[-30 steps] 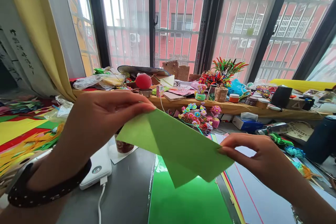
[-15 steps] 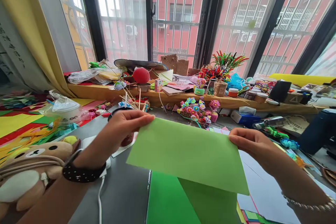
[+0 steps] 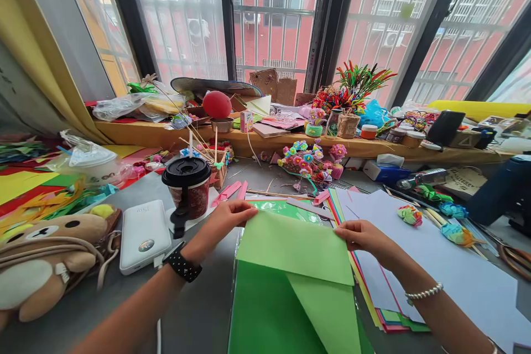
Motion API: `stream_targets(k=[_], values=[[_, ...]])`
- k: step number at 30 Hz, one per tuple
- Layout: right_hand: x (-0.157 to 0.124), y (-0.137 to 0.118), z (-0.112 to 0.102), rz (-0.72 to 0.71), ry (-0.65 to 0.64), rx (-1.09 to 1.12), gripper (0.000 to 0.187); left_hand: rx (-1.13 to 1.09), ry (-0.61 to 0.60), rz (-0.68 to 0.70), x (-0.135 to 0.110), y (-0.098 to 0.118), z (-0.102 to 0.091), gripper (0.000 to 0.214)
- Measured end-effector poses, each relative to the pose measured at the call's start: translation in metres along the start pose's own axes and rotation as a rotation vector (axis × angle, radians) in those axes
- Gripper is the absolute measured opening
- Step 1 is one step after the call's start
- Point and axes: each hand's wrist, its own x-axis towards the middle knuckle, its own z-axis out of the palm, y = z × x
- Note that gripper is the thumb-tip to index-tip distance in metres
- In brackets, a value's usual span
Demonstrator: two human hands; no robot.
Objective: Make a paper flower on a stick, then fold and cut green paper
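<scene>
A light green folded sheet of paper (image 3: 296, 249) lies over a darker green sheet (image 3: 259, 315) on the grey table. My left hand (image 3: 226, 218) pinches the folded sheet's upper left corner. My right hand (image 3: 365, 235) pinches its upper right corner. The fold's top edge runs between the two hands, and a triangular flap points down toward me. A black beaded band is on my left wrist, a pearl bracelet on my right.
A lidded drink cup (image 3: 186, 188) and a white power bank (image 3: 144, 235) sit left of the paper, beside a bear plush (image 3: 45, 260). Stacked coloured and white sheets (image 3: 415, 249) lie to the right. Paper flowers (image 3: 309, 160) and a cluttered windowsill (image 3: 290, 138) stand behind.
Both hands have lowered the green paper from mid-air down onto the table and away from me. The view has tilted down, and the cup and power bank have come into sight.
</scene>
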Motion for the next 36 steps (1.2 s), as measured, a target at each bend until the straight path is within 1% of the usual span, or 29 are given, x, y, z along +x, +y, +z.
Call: stream_targets(k=[2, 4, 6, 7, 9, 11, 12, 13, 14, 16, 17, 18, 20, 22, 24, 27, 28, 29, 31, 32, 34, 35, 36], values=[[0.006, 0.006, 0.004, -0.012, 0.029, -0.077, 0.036, -0.012, -0.023, -0.044, -0.001, -0.013, 0.001, 0.03], [0.011, 0.013, 0.008, -0.033, 0.039, -0.155, 0.033, 0.027, -0.018, -0.094, -0.003, -0.026, 0.001, 0.031], [0.016, 0.019, 0.014, -0.058, 0.026, -0.24, 0.029, 0.114, -0.015, -0.116, -0.005, -0.037, -0.001, 0.031], [0.018, 0.02, 0.016, -0.076, 0.02, -0.29, 0.027, 0.187, -0.008, -0.1, -0.006, -0.041, -0.003, 0.03], [0.021, 0.021, 0.021, -0.117, 0.023, -0.402, 0.025, 0.39, 0.062, 0.001, -0.009, -0.045, -0.006, 0.026], [0.022, 0.019, 0.024, -0.156, 0.053, -0.503, 0.023, 0.625, 0.163, 0.187, -0.015, -0.044, -0.006, 0.022], [0.023, 0.018, 0.025, -0.169, 0.065, -0.539, 0.022, 0.728, 0.179, 0.296, -0.02, -0.042, -0.004, 0.024], [0.022, 0.017, 0.025, -0.179, 0.072, -0.566, 0.022, 0.813, 0.144, 0.402, -0.024, -0.039, -0.002, 0.031], [0.022, 0.016, 0.025, -0.186, 0.071, -0.583, 0.022, 0.878, 0.05, 0.497, -0.029, -0.037, 0.002, 0.041], [0.022, 0.014, 0.025, -0.195, 0.058, -0.604, 0.021, 0.982, -0.258, 0.645, -0.037, -0.032, 0.011, 0.062], [0.023, 0.014, 0.024, -0.199, 0.054, -0.616, 0.021, 1.024, -0.367, 0.678, -0.04, -0.03, 0.015, 0.07], [0.023, 0.013, 0.023, -0.207, 0.054, -0.631, 0.021, 1.059, -0.433, 0.682, -0.041, -0.03, 0.019, 0.074], [0.026, 0.012, 0.022, -0.228, 0.052, -0.668, 0.021, 1.102, -0.481, 0.663, -0.039, -0.03, 0.023, 0.072], [0.029, 0.01, 0.02, -0.244, 0.034, -0.703, 0.021, 1.126, -0.485, 0.651, -0.035, -0.034, 0.023, 0.062], [0.03, 0.008, 0.018, -0.252, 0.03, -0.727, 0.023, 1.135, -0.491, 0.676, -0.03, -0.036, 0.021, 0.048], [0.021, 0.003, 0.013, -0.321, 0.08, -0.722, 0.028, 1.106, -0.49, 0.736, -0.024, -0.033, 0.019, 0.026], [0.016, 0.0, 0.011, -0.369, 0.07, -0.702, 0.032, 1.094, -0.479, 0.743, -0.022, -0.028, 0.019, 0.025], [0.009, -0.004, 0.009, -0.424, 0.022, -0.671, 0.036, 1.089, -0.469, 0.741, -0.019, -0.022, 0.018, 0.026], [-0.003, -0.011, 0.007, -0.503, -0.146, -0.613, 0.041, 1.116, -0.407, 0.71, -0.011, -0.007, 0.017, 0.027], [-0.008, -0.014, 0.007, -0.518, -0.192, -0.601, 0.043, 1.152, -0.374, 0.685, -0.006, 0.0, 0.016, 0.027], [-0.013, -0.018, 0.009, -0.531, -0.182, -0.616, 0.042, 1.187, -0.318, 0.683, 0.005, 0.013, 0.015, 0.028], [-0.012, -0.018, 0.01, -0.533, -0.141, -0.629, 0.038, 1.196, -0.294, 0.693, 0.009, 0.016, 0.015, 0.027], [-0.009, -0.016, 0.012, -0.531, -0.095, -0.641, 0.032, 1.197, -0.249, 0.732, 0.012, 0.017, 0.016, 0.025]])
